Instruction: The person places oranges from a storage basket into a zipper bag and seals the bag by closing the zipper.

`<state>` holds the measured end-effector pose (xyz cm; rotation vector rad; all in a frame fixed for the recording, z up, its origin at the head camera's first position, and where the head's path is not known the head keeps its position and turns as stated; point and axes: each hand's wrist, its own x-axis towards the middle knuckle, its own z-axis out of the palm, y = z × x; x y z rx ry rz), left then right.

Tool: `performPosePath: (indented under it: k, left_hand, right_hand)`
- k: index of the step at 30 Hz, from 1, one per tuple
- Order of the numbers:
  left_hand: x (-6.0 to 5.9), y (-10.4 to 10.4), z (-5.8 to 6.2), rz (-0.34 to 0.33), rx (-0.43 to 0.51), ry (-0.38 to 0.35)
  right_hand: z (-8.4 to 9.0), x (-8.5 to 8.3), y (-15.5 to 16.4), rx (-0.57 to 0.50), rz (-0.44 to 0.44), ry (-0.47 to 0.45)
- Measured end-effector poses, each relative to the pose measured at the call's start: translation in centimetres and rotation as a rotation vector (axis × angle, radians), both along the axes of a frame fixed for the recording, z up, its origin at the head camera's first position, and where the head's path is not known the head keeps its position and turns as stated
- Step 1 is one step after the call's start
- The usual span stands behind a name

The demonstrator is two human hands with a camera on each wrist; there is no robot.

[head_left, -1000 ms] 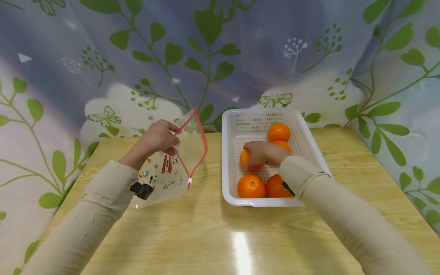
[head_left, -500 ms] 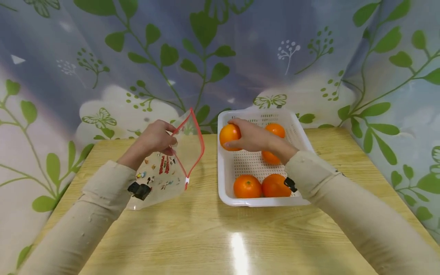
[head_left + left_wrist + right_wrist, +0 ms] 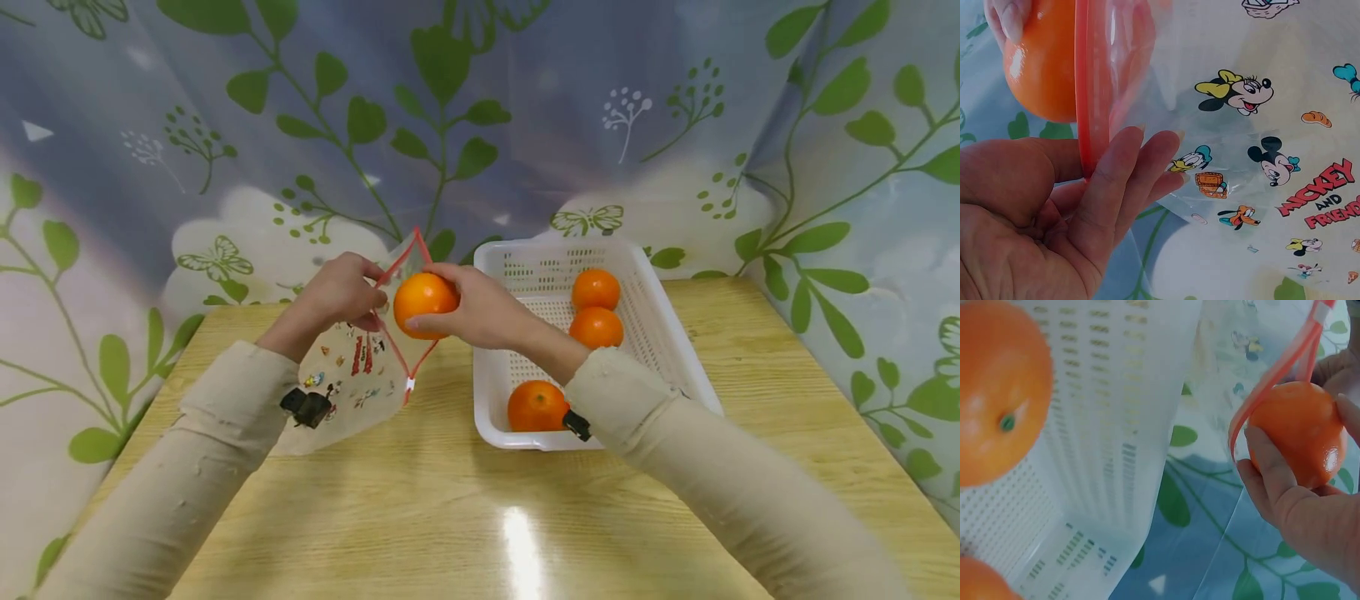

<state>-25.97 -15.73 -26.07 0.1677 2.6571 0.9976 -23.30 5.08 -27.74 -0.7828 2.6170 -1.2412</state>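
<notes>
My left hand (image 3: 347,293) pinches the red zip edge of a clear zip bag (image 3: 352,383) printed with cartoon figures. The bag's mouth stands open toward the right, with a white slider (image 3: 410,384) at its lower end. In the right wrist view, my right hand (image 3: 1310,519) grips an orange (image 3: 1300,434) between thumb and fingers. The orange is right at the bag's mouth, overlapping the red edge (image 3: 1085,81) in the left wrist view.
A white perforated basket (image 3: 491,392) stands right of the bag on the wooden table (image 3: 390,517). Two oranges lie at its right side, one being the far orange (image 3: 596,289). A front orange (image 3: 537,406) sits near its near wall. A patterned curtain (image 3: 540,167) hangs behind.
My right hand has lifted an orange out of the basket and carried it left to the bag's mouth. The left hand stays at the bag's edge.
</notes>
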Motion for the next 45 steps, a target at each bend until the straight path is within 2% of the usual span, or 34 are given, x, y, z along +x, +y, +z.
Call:
performPosePath:
  k: [6,12,22,29,35,39,45]
  left_hand:
    - [0.1,0.1,0.4,-0.004,0.013,0.017]
    - [0.3,0.1,0.9,0.01,0.04,0.004]
    - [0.6,0.0,1.1,0.019,0.035,-0.013]
    - [0.5,-0.5,1.1,0.041,0.049,0.007]
    - [0.5,-1.1,1.1,0.049,0.051,0.005]
    - [0.5,-1.5,1.3,0.035,0.028,0.017]
    - [0.4,-1.9,2.2,0.031,0.011,0.049]
  right_hand:
    - [-0.1,0.3,-1.2,0.051,-0.02,-0.05]
    - [-0.2,0.2,-1.5,0.152,0.039,-0.001]
    - [-0.2,-0.1,-1.7,0.175,0.112,-0.038]
    - [-0.1,-0.1,-1.2,0.169,0.15,-0.076]
    - [0.3,0.0,0.4,0.109,0.176,-0.059]
    - [0.9,-0.1,2.5,0.06,0.207,-0.057]
    - [1.3,-1.1,6.8,0.019,0.159,-0.045]
